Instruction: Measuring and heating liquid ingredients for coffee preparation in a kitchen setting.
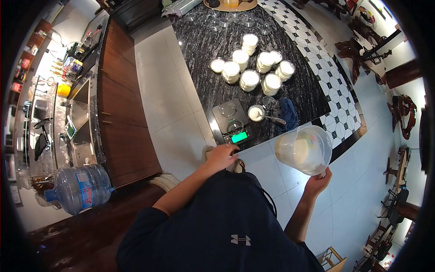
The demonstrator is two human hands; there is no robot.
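Observation:
My right hand (318, 183) grips a clear plastic pitcher (321, 144) by its handle. The pitcher is tilted beyond the counter's near edge, with a pale creamy liquid (297, 149) inside. My left hand (222, 157) hovers empty by the front of a digital kitchen scale (226, 104), fingers partly spread. On the scale sit a clear plastic cup (234, 127) and what seems to be a clear round lid (227, 109). Right of the scale, a small cup of white contents (254, 115) holds a metal spoon (276, 119). A crumpled dark blue cloth (289, 114) lies beside it.
Several stacks of filled, lidded cups (249, 80) stand on the black stone counter (200, 51). Clear plastic lids or cups (234, 22) lie farther back, before a round tray (249, 6). A large water bottle (81, 188) and wooden cabinets (120, 102) are at left.

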